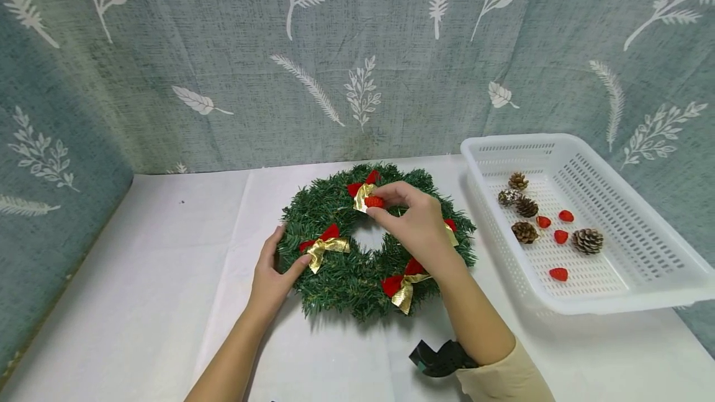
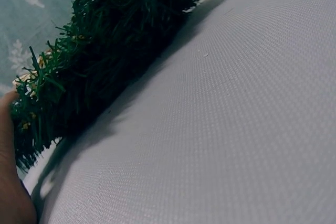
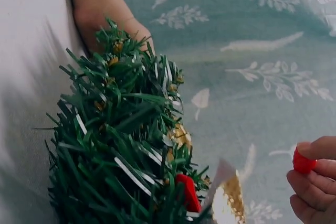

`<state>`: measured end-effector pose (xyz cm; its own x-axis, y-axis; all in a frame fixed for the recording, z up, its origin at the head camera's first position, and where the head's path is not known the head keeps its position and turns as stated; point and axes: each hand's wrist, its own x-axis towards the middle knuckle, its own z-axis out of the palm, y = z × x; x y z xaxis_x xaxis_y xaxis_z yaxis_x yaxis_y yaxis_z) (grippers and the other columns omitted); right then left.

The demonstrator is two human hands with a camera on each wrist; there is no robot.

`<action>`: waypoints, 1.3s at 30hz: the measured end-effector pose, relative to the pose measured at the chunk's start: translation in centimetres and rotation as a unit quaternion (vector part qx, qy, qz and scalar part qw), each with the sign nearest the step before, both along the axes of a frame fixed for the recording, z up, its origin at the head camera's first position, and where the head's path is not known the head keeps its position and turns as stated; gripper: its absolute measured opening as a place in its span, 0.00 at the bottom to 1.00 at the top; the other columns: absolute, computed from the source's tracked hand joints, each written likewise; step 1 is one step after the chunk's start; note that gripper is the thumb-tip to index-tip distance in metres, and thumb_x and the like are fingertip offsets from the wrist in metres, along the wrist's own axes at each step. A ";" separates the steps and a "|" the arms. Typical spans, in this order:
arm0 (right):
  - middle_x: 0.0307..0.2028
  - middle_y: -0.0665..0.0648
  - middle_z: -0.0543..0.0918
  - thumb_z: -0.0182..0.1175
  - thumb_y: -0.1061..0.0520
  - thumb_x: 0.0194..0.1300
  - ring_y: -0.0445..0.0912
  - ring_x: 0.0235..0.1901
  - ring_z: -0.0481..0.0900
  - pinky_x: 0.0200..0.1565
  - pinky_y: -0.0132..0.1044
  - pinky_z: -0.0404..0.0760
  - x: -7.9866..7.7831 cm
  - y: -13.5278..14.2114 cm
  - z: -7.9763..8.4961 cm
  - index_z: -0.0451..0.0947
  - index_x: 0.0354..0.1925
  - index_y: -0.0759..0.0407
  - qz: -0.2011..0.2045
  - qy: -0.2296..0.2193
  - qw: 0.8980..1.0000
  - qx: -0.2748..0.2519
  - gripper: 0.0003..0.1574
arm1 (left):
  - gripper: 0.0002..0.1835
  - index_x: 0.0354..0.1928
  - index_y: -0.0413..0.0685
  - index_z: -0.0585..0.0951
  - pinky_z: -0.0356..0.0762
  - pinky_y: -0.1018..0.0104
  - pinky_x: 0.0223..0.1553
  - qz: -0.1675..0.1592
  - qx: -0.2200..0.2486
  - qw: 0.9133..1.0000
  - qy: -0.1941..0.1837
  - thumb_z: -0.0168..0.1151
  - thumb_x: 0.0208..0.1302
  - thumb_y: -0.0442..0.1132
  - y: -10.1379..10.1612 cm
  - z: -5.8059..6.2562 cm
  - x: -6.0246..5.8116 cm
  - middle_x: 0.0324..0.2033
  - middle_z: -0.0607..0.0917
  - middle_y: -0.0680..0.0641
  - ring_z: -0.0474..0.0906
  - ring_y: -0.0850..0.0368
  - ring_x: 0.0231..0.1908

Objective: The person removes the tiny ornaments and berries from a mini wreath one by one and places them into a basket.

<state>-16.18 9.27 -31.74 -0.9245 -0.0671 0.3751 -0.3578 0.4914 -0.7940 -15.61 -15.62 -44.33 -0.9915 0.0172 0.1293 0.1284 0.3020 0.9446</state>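
A green wreath (image 1: 352,295) with several red-and-gold bows lies on the white cloth. My left hand (image 1: 270,281) grips its left edge, thumb on top beside the left bow (image 1: 325,245) and fingers around the outer side. Between thumb and fingertips my right hand (image 1: 418,219) pinches a small red berry ornament (image 1: 375,201), held over the wreath in front of the far bow (image 1: 363,196). In the right wrist view the berry ornament (image 3: 303,163) shows clear of the greenery, with backdrop behind it. Part of the right bow (image 1: 451,233) is hidden by the right hand.
To the right stands a white perforated plastic basket (image 1: 648,299) holding several pinecones (image 1: 588,241) and several red berry ornaments (image 1: 558,274). A grey-green leaf-patterned cloth (image 1: 234,67) rises behind and along the sides of the white tabletop (image 1: 156,278).
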 end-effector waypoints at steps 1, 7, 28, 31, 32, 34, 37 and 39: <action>0.37 0.52 0.85 0.70 0.57 0.55 0.44 0.38 0.82 0.42 0.46 0.82 0.0 0.1 0.0 0.82 0.42 0.55 -0.002 0.001 1.000 -0.002 0.15 | 0.40 0.73 0.56 0.55 0.45 0.50 0.72 -0.002 0.000 1.000 0.000 0.63 0.63 0.41 0.0 0.0 0.0 0.73 0.51 0.45 0.42 0.47 0.73; 0.38 0.51 0.86 0.70 0.55 0.55 0.43 0.40 0.82 0.46 0.43 0.80 0.1 0.9 -0.1 0.82 0.42 0.54 -0.008 -0.003 1.000 -0.004 0.15 | 0.40 0.73 0.57 0.55 0.45 0.50 0.72 -0.003 0.001 1.000 0.001 0.63 0.63 0.41 0.0 0.0 0.0 0.73 0.50 0.46 0.42 0.48 0.73; 0.39 0.56 0.85 0.70 0.57 0.55 0.45 0.40 0.81 0.43 0.40 0.77 0.3 4.0 0.7 0.82 0.43 0.58 -0.064 -0.018 0.997 -0.026 0.16 | 0.40 0.74 0.57 0.54 0.45 0.48 0.71 -0.003 -0.007 1.000 -0.001 0.63 0.63 0.42 -0.2 0.0 0.1 0.73 0.50 0.46 0.42 0.47 0.73; 0.39 0.56 0.85 0.70 0.56 0.55 0.45 0.40 0.82 0.44 0.40 0.78 0.2 4.5 0.8 0.82 0.43 0.57 -0.075 -0.024 0.996 -0.030 0.16 | 0.41 0.74 0.57 0.54 0.45 0.48 0.71 0.000 -0.008 1.000 -0.001 0.63 0.63 0.42 -0.3 0.0 0.1 0.73 0.51 0.46 0.42 0.47 0.73; 0.39 0.56 0.85 0.69 0.56 0.55 0.45 0.40 0.82 0.45 0.40 0.78 0.2 4.7 0.8 0.82 0.43 0.57 -0.078 -0.025 0.996 -0.031 0.16 | 0.41 0.74 0.57 0.54 0.45 0.48 0.71 -0.001 -0.006 1.000 0.000 0.63 0.63 0.42 -0.3 0.0 0.1 0.73 0.51 0.46 0.42 0.47 0.73; 0.38 0.56 0.85 0.69 0.55 0.56 0.44 0.40 0.81 0.46 0.40 0.77 0.1 5.0 0.8 0.82 0.43 0.57 -0.085 -0.021 0.996 -0.031 0.15 | 0.40 0.73 0.57 0.54 0.45 0.49 0.72 -0.002 -0.004 1.000 0.003 0.63 0.63 0.41 -0.3 -0.1 0.1 0.73 0.51 0.46 0.42 0.48 0.73; 0.37 0.57 0.85 0.69 0.55 0.56 0.42 0.39 0.81 0.46 0.38 0.75 0.0 5.5 0.8 0.82 0.42 0.58 -0.097 -0.011 0.995 -0.031 0.15 | 0.40 0.73 0.56 0.54 0.44 0.49 0.72 -0.005 0.002 1.000 0.006 0.63 0.63 0.41 -0.3 -0.1 0.0 0.73 0.51 0.46 0.41 0.48 0.73; 0.37 0.58 0.85 0.69 0.55 0.56 0.38 0.38 0.80 0.46 0.37 0.74 0.0 5.8 0.9 0.82 0.42 0.59 -0.102 -0.004 0.994 -0.031 0.15 | 0.40 0.73 0.56 0.55 0.44 0.49 0.72 -0.005 0.002 1.000 0.007 0.63 0.63 0.41 -0.2 -0.1 0.0 0.73 0.51 0.46 0.42 0.48 0.73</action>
